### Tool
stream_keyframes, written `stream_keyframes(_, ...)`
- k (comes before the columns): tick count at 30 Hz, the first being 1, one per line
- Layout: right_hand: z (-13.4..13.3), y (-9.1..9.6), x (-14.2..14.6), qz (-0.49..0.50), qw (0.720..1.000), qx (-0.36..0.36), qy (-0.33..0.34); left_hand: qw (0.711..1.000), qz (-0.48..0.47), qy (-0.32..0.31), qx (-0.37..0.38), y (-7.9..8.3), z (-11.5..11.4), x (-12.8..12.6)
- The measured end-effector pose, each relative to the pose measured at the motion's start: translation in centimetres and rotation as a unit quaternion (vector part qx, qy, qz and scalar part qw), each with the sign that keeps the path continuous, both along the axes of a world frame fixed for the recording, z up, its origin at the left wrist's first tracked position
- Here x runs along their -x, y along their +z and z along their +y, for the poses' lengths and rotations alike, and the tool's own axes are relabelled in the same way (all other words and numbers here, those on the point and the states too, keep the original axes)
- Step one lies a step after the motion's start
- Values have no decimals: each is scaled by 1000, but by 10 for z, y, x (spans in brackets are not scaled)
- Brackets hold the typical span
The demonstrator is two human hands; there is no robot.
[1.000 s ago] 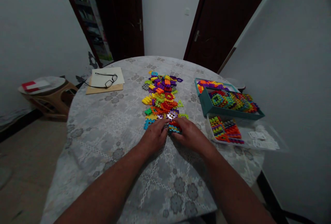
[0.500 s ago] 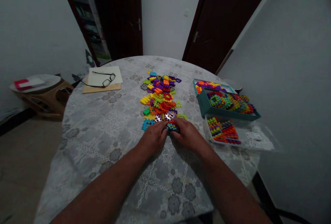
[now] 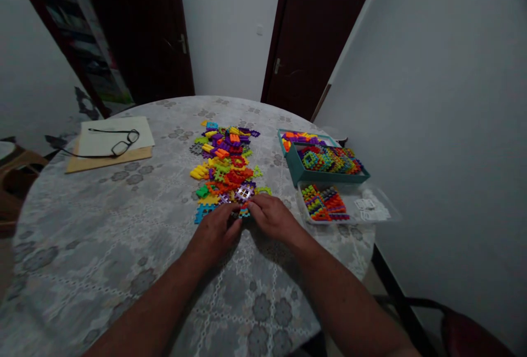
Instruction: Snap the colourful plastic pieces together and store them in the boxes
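Note:
At the near end of a pile of colourful plastic interlocking pieces point(image 3: 234, 177), my two hands meet over a small block of joined interlocking pieces point(image 3: 244, 212). My left hand point(image 3: 214, 230) is closed on the block's left side, thumb and fingers pinched together. From the right, my right hand point(image 3: 272, 217) grips the same block, its fingers bent over the top. Orange and light blue show between the fingertips; the rest of the block is hidden. Just beyond lies a shiny purple square piece point(image 3: 245, 191), and a blue piece point(image 3: 201, 213) lies beside my left hand.
Right of the pile stand a teal box point(image 3: 329, 174) of joined pieces, its lid point(image 3: 284, 140) with loose pieces behind it, and a clear plastic tub point(image 3: 354, 221). Eyeglasses point(image 3: 119, 148) rest on papers point(image 3: 93, 165) at the left. A patterned cloth point(image 3: 164, 214) covers the round table.
The view has swung right, so everything sits further left in the picture. Both hands stay on the block; my right fingers have shifted, and orange now shows on top between the hands.

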State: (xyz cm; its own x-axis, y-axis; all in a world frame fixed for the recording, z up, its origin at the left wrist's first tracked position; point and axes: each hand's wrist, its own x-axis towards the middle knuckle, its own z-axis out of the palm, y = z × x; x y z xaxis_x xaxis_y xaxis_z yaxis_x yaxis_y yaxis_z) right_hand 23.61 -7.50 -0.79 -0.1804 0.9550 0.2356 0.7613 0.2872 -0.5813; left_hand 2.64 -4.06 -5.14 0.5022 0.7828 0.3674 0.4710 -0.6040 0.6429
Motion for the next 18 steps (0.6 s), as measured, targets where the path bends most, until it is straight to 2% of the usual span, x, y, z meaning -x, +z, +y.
stream_keyframes(5,6,-5,-5,33,998,2,-49,1000,-20,-9,2,-2,2,0)
stream_keyframes(9,6,-5,-9,80,995,0,-59,1000,-16,-18,8,1,0,0)
stream_keyframes(18,7,-12,-15,88,996,22,9,1000,-11,-19,-5,-1,-2,-1)
